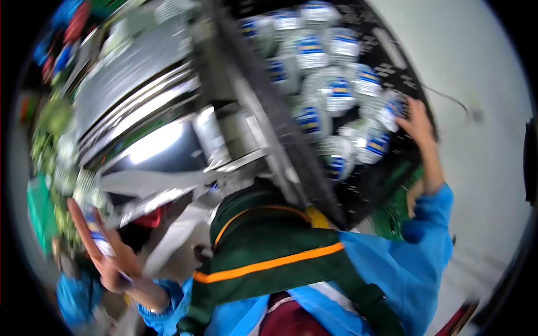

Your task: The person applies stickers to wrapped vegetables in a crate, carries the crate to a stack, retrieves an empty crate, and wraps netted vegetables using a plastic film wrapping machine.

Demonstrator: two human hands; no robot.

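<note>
My right hand [417,120] reaches into a black plastic crate [291,131] and has its fingers curled on a clear-wrapped package [390,115] with a blue-and-white label, at the crate's right side. Around it lie several similar packages [338,92], closely set; what is inside them is blurred. At the lower left, my left hand [115,260] is raised with its fingers stretched upward. A blue, white and yellow label [100,238] rests between these fingers, like those on the packages.
A metal wrapping machine [134,78] with a shiny dark plate [162,145] stands left of the crate. Green produce [47,162] and a green bag [40,210] lie at the far left. Nearby is another person's blue sleeve [78,299]. A pale floor [476,67] spreads at right.
</note>
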